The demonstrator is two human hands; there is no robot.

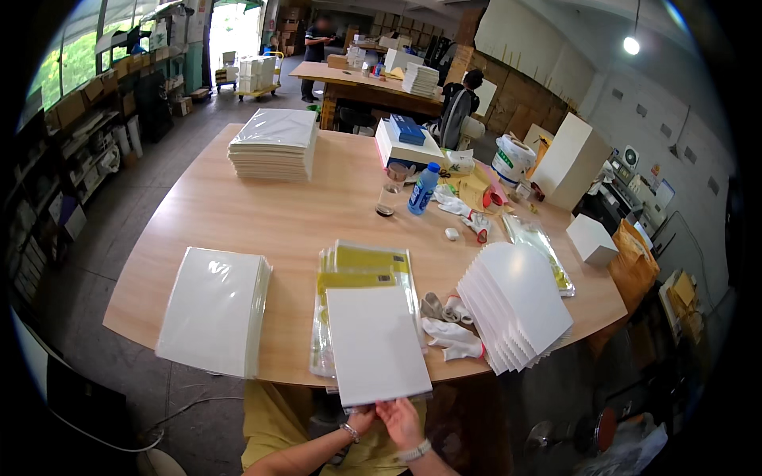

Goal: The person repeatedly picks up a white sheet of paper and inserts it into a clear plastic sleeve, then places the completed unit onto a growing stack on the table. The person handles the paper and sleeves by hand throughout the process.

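Note:
A flat white board (376, 341) lies in front of me at the table's near edge, its near end reaching past that edge. It seems to be inside a clear plastic sleeve with a yellow-green band (341, 281) at the far end. Beneath it are several more such clear sleeves (368, 255). My left hand (361, 419) is closed at the near edge of the board, its fingers partly hidden under it. Close beside it, my right hand (402, 422) is closed on the same edge, fingertips touching it.
Sleeved boards form a stack (210, 309) at left and another (274, 143) farther back. Fanned white boards (516, 301) lie at right, beside white gloves (452, 339). A blue bottle (423, 189), a cup (390, 190) and red tape (493, 198) stand beyond. Two people are in the background.

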